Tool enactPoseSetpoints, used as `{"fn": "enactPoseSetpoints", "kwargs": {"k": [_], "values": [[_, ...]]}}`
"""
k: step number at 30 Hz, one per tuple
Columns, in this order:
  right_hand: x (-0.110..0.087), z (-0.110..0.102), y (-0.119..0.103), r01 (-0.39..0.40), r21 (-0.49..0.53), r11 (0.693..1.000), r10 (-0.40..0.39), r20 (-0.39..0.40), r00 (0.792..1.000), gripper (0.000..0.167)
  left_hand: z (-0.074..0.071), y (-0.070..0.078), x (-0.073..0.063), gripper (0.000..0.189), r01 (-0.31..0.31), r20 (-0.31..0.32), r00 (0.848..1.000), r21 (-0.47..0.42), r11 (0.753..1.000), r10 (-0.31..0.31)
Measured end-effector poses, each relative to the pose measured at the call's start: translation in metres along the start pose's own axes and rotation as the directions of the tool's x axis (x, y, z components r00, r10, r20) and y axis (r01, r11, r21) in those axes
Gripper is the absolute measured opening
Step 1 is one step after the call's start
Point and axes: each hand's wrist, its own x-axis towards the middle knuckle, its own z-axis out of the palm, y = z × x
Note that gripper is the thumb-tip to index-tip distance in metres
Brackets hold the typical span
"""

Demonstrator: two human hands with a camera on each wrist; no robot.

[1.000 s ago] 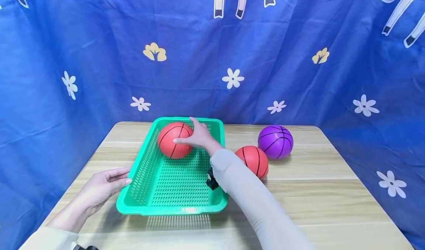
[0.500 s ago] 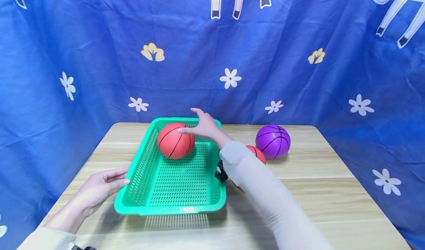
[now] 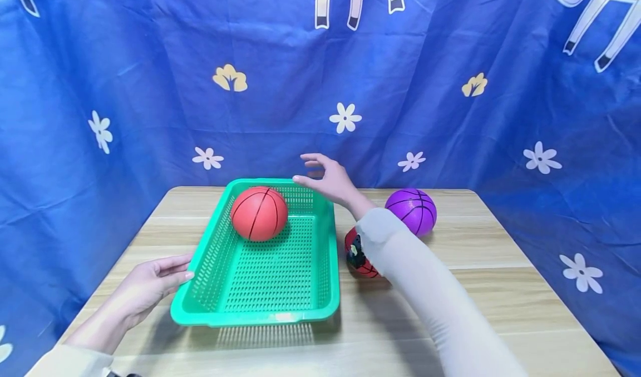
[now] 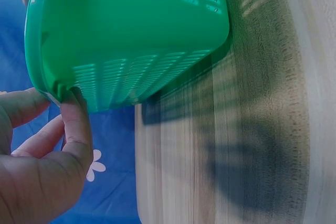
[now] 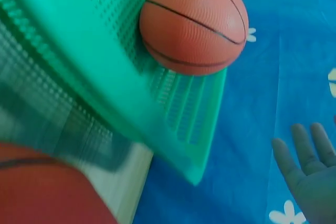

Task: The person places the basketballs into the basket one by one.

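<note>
Nearest, at the lower left of the frame, the left hand pinched the left rim of the green basket between thumb and fingers. The basket, apparently sitting on the wooden bench, took up the centre left. At centre right, just beside its right wall, was a second red ball, partly covered by a black wrist device and a pale sleeve. Farther in, the first red ball lay inside the basket, towards its far left corner and with no hand on it. The purple ball was on the bench farther right; the sleeve hid whether it touched the second red one. Above the basket's far right corner, the right hand hung with its fingers loosely spread and slightly bent, holding nothing. Behind everything, a blue curtain filled the upper frame. Judging by how things lay, the work looked only part done: one ball was placed in the basket, while two remained outside, neither gripped.
</note>
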Motion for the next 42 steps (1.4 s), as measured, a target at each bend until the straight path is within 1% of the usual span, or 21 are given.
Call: {"fn": "enactPoseSetpoints", "kwargs": {"k": [4, 13, 22, 28, 35, 42], "values": [[-0.001, -0.013, 0.011, 0.026, 0.010, 1.000, -0.026, -0.034, 0.999, 0.050, 0.000, 0.001, 0.001, 0.062, 0.006, -0.001, 1.000, -0.003, 1.000, -0.006], [-0.010, -0.037, 0.033, 0.032, 0.005, 0.999, -0.032, -0.111, 0.993, 0.040, -0.002, 0.000, 0.003, 0.062, 0.004, 0.003, 1.000, -0.014, 1.000, -0.004], [-0.021, -0.063, 0.063, 0.020, -0.057, 0.998, -0.031, -0.211, 0.977, 0.037, -0.002, 0.000, 0.002, 0.063, 0.010, 0.002, 1.000, -0.015, 1.000, -0.010], [-0.032, -0.084, 0.084, -0.043, -0.141, 0.989, 0.006, -0.251, 0.968, 0.041, -0.001, 0.001, 0.003, 0.062, 0.013, 0.007, 1.000, -0.021, 1.000, -0.013], [-0.047, -0.105, 0.107, -0.100, -0.283, 0.954, 0.007, -0.314, 0.949, 0.046, -0.002, 0.000, 0.003, 0.062, 0.018, 0.015, 1.000, -0.021, 1.000, -0.018], [-0.063, -0.116, 0.127, -0.152, -0.316, 0.936, 0.030, -0.360, 0.933, 0.053, -0.003, -0.001, 0.004, 0.062, 0.012, 0.022, 1.000, -0.028, 1.000, -0.011]]}}
